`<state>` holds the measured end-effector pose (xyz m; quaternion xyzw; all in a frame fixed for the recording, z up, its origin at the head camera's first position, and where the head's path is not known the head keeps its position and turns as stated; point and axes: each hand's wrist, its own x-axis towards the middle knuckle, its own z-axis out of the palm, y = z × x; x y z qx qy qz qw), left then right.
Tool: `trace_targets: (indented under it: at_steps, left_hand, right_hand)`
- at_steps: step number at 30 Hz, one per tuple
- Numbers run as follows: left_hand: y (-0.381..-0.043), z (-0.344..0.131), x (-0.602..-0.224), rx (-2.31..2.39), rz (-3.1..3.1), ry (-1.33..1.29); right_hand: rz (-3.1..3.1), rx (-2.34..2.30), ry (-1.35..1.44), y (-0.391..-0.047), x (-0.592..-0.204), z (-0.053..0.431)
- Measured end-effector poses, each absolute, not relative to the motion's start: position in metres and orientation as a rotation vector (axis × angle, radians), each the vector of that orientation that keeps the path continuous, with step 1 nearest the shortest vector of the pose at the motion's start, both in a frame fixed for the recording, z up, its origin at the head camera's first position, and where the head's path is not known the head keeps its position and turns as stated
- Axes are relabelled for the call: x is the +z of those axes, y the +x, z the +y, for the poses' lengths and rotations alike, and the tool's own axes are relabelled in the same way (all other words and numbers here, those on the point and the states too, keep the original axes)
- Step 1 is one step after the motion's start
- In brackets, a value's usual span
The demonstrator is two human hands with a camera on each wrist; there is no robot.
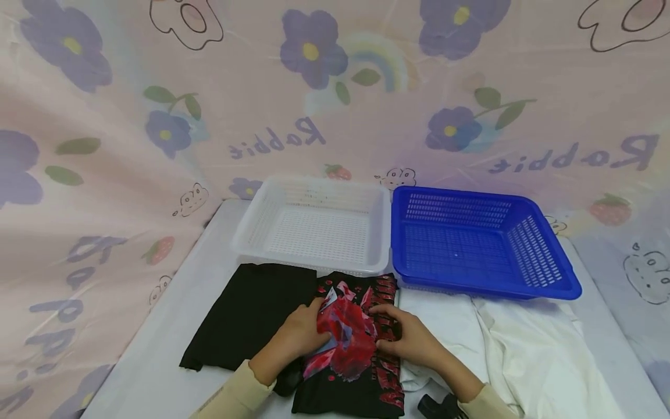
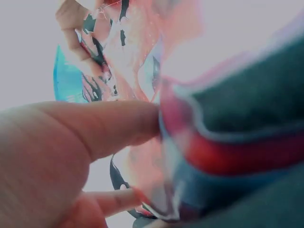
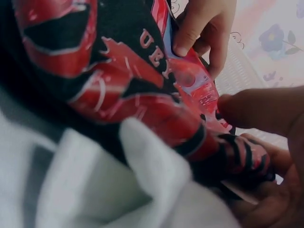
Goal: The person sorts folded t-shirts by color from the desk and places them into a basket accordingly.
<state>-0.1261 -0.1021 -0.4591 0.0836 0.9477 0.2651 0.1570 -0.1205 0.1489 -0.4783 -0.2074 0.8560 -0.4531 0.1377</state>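
Observation:
A folded black garment with a red floral print [image 1: 348,337] lies in the middle of the table, in front of the baskets. My left hand [image 1: 295,333] pinches its left side; in the left wrist view the thumb [image 2: 118,123] presses on the printed cloth. On its other side my right hand [image 1: 413,343] grips the edge. The right wrist view has that thumb [image 3: 256,111] above the cloth and the fingers [image 3: 270,156] curled under it. Part of the fingers is hidden by the cloth.
A plain black folded garment [image 1: 251,314] lies to the left. White folded cloth [image 1: 445,326] and a cream garment [image 1: 539,355] lie to the right. Behind stand a white basket [image 1: 319,233] and a blue basket [image 1: 455,247], side by side, without clothes in them.

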Motion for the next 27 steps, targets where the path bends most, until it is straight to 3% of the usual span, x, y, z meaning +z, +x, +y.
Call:
trace_targets:
  at_steps: [14,27]
  left_hand:
    - [-0.124,-0.108,-0.468,1.098,2.459,0.211]
    - [-0.122,-0.117,-0.475,1.251,2.330,0.442]
  right_hand:
    - [2.491,-1.235,-0.518,-0.117,-0.478,0.142]
    - [2.419,-1.424,-0.562,-0.111,-0.465,0.131]
